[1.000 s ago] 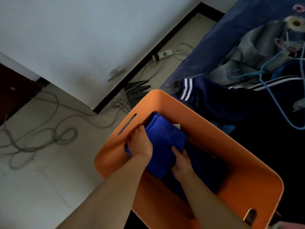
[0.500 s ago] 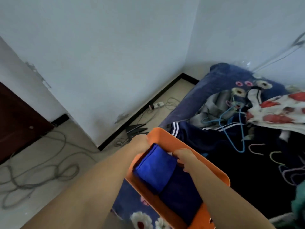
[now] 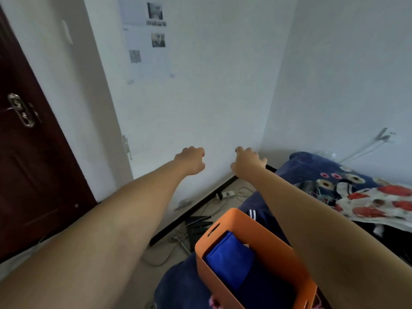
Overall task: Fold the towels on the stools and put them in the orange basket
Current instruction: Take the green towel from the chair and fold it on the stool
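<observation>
A white wall (image 3: 200,97) fills most of the view, with a dark red door (image 3: 33,163) at the left and a bed (image 3: 345,175) under a navy flowered blanket at the right, heaped with clothing. On the floor (image 3: 223,199) along the skirting lie grey cables and a power strip (image 3: 228,193). Near and right of centre stands the orange basket (image 3: 278,248), its slot handle facing the far left; it seems to rest on the navy bedding, though its base is hidden. Inside it lies a folded bright blue towel (image 3: 229,257) at the far end, touching a darker folded towel (image 3: 267,288) at the near end. No stools show. Both arms stretch out over the basket toward the wall: the left hand (image 3: 191,160) has its fingers curled in a loose fist and grasps nothing, and the right hand (image 3: 248,161) hangs with loosely bent fingers, also empty. The towels look soft, light and limp, likely to slump out of their folds if lifted by one corner, so a sound hold would be under the folded stack with both hands, thumbs on top at opposite ends.
</observation>
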